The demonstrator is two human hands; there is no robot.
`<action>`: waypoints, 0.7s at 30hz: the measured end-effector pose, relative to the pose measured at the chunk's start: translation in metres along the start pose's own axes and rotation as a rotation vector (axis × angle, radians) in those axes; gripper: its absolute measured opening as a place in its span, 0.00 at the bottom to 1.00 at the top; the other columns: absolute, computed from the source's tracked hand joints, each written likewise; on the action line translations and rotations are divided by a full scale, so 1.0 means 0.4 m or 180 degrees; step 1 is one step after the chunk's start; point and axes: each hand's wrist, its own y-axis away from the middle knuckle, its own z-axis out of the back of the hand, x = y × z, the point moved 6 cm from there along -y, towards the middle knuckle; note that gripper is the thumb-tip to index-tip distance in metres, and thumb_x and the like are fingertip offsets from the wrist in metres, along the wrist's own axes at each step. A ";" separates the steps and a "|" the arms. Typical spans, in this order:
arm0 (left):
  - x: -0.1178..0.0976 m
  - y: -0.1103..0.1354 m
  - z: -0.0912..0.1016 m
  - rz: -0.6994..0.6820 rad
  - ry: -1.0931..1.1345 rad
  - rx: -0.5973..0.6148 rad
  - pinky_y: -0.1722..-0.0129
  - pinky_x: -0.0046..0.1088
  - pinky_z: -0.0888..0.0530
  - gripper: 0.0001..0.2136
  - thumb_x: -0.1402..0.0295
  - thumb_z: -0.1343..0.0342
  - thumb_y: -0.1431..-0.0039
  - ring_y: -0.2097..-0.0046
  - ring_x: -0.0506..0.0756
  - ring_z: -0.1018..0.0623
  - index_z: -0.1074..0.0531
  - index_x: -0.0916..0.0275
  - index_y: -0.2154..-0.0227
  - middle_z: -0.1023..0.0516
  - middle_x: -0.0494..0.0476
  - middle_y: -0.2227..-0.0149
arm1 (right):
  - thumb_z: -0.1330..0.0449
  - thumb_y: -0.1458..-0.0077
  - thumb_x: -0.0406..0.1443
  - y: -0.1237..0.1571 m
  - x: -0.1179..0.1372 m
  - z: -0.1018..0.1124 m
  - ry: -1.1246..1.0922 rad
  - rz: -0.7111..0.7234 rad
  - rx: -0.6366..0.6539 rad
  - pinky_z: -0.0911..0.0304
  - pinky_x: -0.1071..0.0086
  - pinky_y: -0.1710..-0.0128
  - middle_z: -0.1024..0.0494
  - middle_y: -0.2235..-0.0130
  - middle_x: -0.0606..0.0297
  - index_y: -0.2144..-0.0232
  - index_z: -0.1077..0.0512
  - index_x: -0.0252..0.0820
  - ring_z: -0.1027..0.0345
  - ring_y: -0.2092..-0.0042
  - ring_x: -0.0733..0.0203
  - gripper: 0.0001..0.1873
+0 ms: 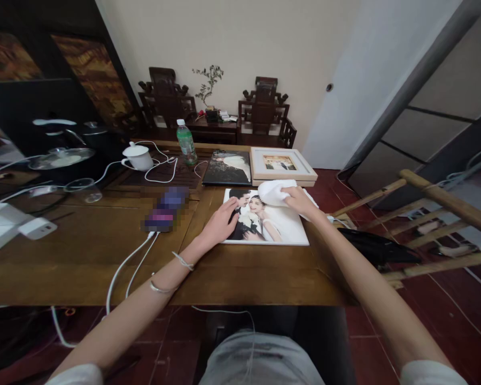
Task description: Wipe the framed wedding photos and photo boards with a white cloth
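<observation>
A wedding photo panel lies flat near the front edge of the wooden table. My left hand rests with its fingers stretched out on the panel's left side. In my right hand is a white cloth, bunched up over the panel's upper right part; its fingers are closed around it. Just behind the panel lie a dark photo album and a pale wooden picture frame with a small photo in it.
Left of the panel is a blurred-out phone with white cables. Farther back stand a green-labelled bottle, a lidded white cup and a glass-lidded pot. A clear plastic cup lies nearby. A bamboo rack stands at the right.
</observation>
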 end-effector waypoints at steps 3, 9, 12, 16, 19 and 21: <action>0.000 0.000 0.001 -0.0006 -0.0028 0.0022 0.35 0.44 0.41 0.20 0.65 0.56 0.35 0.35 0.61 0.38 0.35 0.69 0.43 0.37 0.67 0.37 | 0.52 0.60 0.30 -0.020 -0.029 -0.005 -0.0004 -0.0120 -0.0168 0.43 0.68 0.64 0.21 0.68 0.56 0.75 0.26 0.37 0.34 0.66 0.53 0.15; -0.004 0.002 0.001 -0.0004 -0.0064 0.0040 0.35 0.43 0.41 0.21 0.66 0.57 0.35 0.35 0.60 0.39 0.36 0.70 0.43 0.38 0.68 0.37 | 0.54 0.61 0.26 0.091 0.020 -0.033 0.0127 0.0144 -0.0200 0.42 0.62 0.50 0.20 0.68 0.60 0.70 0.26 0.41 0.30 0.63 0.52 0.19; -0.006 0.001 -0.002 0.0027 -0.0093 0.0004 0.35 0.43 0.41 0.21 0.67 0.57 0.35 0.35 0.60 0.39 0.36 0.70 0.43 0.38 0.68 0.37 | 0.54 0.63 0.25 0.204 0.076 -0.036 0.0148 0.0249 -0.0008 0.49 0.56 0.41 0.23 0.73 0.65 0.73 0.30 0.43 0.31 0.68 0.54 0.17; -0.005 0.000 -0.009 0.0072 -0.0146 0.0001 0.36 0.43 0.41 0.21 0.68 0.57 0.35 0.35 0.60 0.39 0.36 0.70 0.43 0.38 0.68 0.37 | 0.55 0.66 0.22 0.334 0.159 -0.024 -0.0004 0.0345 0.0253 0.51 0.55 0.39 0.21 0.67 0.65 0.75 0.34 0.45 0.29 0.65 0.55 0.18; -0.005 -0.001 -0.012 0.0076 -0.0140 0.0018 0.36 0.44 0.40 0.20 0.68 0.58 0.35 0.34 0.61 0.40 0.37 0.69 0.42 0.38 0.68 0.37 | 0.55 0.67 0.22 0.373 0.204 -0.024 -0.0112 0.0369 0.0488 0.52 0.55 0.38 0.22 0.66 0.66 0.75 0.35 0.45 0.28 0.62 0.55 0.18; -0.004 -0.001 -0.013 0.0089 -0.0131 0.0028 0.37 0.46 0.39 0.20 0.68 0.59 0.35 0.34 0.61 0.40 0.37 0.69 0.42 0.39 0.68 0.37 | 0.55 0.67 0.22 0.363 0.216 -0.029 -0.0128 0.0357 0.0562 0.51 0.56 0.39 0.23 0.70 0.66 0.76 0.35 0.45 0.29 0.64 0.56 0.17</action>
